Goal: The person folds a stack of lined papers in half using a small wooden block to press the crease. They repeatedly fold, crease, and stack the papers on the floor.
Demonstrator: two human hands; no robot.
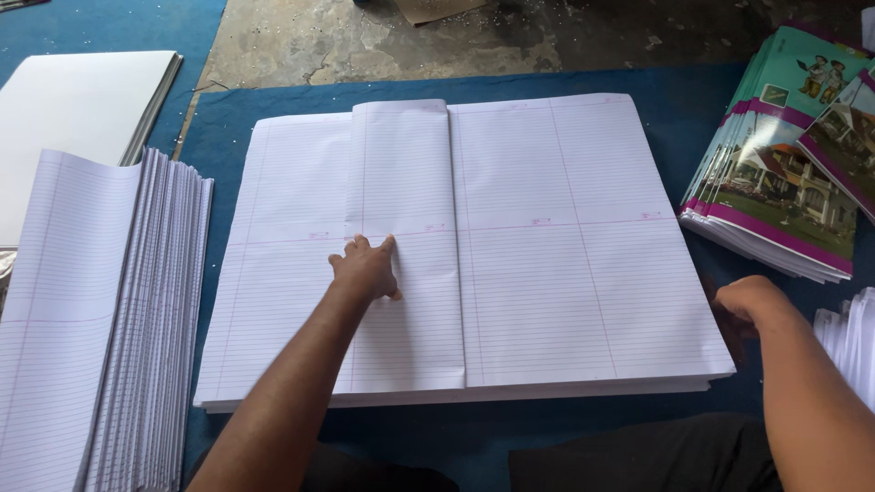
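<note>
Left hand (366,269) presses folded sheet (406,246).

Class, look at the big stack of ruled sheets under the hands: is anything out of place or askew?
Yes. On the ruled stack, the folded top sheet juts past the far edge, slightly misaligned. The left hand presses on it; the right hand is at the stack's right corner.
</note>
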